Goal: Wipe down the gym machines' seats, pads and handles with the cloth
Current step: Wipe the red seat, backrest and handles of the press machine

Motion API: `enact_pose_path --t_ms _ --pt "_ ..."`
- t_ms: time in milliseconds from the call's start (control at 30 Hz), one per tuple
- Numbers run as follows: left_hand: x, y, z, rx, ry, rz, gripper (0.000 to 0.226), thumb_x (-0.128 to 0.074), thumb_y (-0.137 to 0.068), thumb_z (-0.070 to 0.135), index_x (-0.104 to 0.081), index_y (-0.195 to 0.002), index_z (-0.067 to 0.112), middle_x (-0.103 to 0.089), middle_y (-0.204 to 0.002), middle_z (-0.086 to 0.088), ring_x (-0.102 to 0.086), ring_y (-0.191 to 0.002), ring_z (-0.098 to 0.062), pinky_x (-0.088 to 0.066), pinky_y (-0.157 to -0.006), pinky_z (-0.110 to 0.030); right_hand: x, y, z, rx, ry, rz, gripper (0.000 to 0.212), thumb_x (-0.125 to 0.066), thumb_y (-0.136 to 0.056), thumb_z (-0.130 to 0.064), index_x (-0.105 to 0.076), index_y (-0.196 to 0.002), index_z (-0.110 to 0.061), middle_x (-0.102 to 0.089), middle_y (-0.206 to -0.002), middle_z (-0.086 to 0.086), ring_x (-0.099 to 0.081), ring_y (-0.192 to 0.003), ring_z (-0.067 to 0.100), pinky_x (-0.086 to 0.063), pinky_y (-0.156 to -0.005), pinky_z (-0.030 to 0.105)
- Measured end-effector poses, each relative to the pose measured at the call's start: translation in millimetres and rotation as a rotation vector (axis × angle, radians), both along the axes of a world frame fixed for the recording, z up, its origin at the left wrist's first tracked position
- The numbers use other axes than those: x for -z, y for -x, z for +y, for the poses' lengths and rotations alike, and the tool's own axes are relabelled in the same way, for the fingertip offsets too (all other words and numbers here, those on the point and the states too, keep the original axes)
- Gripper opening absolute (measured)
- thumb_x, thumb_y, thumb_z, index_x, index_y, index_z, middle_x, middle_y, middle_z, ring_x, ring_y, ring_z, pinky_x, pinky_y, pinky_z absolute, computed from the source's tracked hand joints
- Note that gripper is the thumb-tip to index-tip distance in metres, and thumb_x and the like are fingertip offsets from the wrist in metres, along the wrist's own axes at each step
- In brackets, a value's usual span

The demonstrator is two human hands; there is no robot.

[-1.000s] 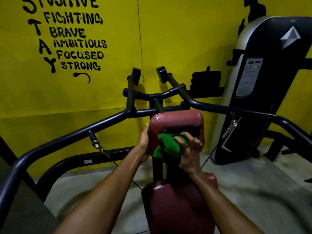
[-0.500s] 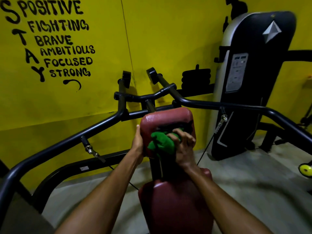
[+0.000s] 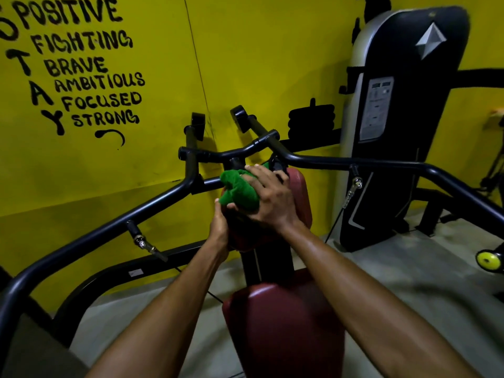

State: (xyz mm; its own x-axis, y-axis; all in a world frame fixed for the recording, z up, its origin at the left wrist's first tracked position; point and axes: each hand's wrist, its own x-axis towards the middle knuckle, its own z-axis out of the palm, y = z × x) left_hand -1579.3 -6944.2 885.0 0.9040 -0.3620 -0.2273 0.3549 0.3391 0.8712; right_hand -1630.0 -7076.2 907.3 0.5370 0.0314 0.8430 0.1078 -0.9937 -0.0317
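Cloth [image 3: 238,190] – green, bunched into a wad – sits on the upper left corner of the maroon pad [image 3: 301,199], just below the black crossbar [image 3: 218,155]. The right hand [image 3: 268,197] covers it. Its fingers drape over the wad towards the pad's top edge, and the thumb is tucked under the wad's lower rim, so the hand is clasping the cloth as it presses. The left hand [image 3: 221,227] braces the pad's left edge from below, with its thumb tip up against the cloth. Its fingers are hidden behind the pad, so I cannot tell whether they curl round it.

Several things could go wrong from here:
- **Poor contact:** a wad this tight probably puts only a small face on the vinyl, so a stroke may leave streaks untouched. The pad's right side looks likely to be skipped.
- **Snagging:** a loose fold sticks out to the left, near the crossbar joint. A push further up could catch it there or drag the cloth out of the hand and over the back of the pad.
- **Unfinished parts:** the seat [image 3: 283,328] below and the handles [image 3: 196,124] have no cloth on them at this moment.

The wad's long axis runs on a slant from upper left to lower right across the pad's corner. Its free fold points left – towards the yellow wall [image 3: 259,64].
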Motion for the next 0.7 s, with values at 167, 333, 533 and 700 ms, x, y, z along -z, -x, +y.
enact_pose_path --t_ms 167,333,533,700 --pt "1 4 -1 -0.021 -0.039 0.023 0.064 -0.032 -0.097 0.065 -0.067 -0.119 0.016 -0.07 -0.111 -0.01 -0.065 -0.101 -0.029 -0.052 -0.095 -0.044 -29 -12 -8 0.237 -0.344 -0.092 0.062 -0.055 -0.087 -0.075 -0.074 -0.106 -0.019 -0.074 -0.111 -0.001 -0.067 -0.107 0.021 -0.038 -0.1 0.043" --pt "-3 7 0 0.001 -0.04 0.034 0.07 -0.031 -0.094 0.07 -0.071 -0.11 0.015 -0.071 -0.114 -0.017 -0.068 -0.1 -0.03 -0.056 -0.083 -0.041 6 10 -22 -0.051 -0.036 -0.025 0.072 -0.063 -0.085 -0.071 -0.06 -0.14 -0.024 -0.051 -0.154 -0.003 -0.043 -0.145 0.017 -0.031 -0.111 0.046" --pt "2 9 3 -0.067 -0.098 0.012 0.069 -0.033 -0.092 0.073 -0.067 -0.124 0.022 -0.07 -0.12 -0.005 -0.065 -0.11 -0.029 -0.051 -0.098 -0.055 -9 8 -66 0.105 -0.527 -0.06 0.08 -0.047 -0.083 -0.086 -0.065 -0.126 -0.021 -0.067 -0.127 0.0 -0.062 -0.118 0.023 -0.049 -0.097 0.047" --pt "10 5 4 -0.102 -0.109 -0.041 0.079 -0.039 -0.075 0.082 -0.071 -0.115 0.023 -0.073 -0.114 -0.003 -0.067 -0.108 -0.028 -0.051 -0.097 -0.055 46 26 -38 0.056 -0.758 -0.216 0.082 -0.067 -0.089 -0.061 -0.047 -0.15 -0.009 -0.05 -0.152 0.006 -0.048 -0.141 0.023 -0.039 -0.115 0.038"
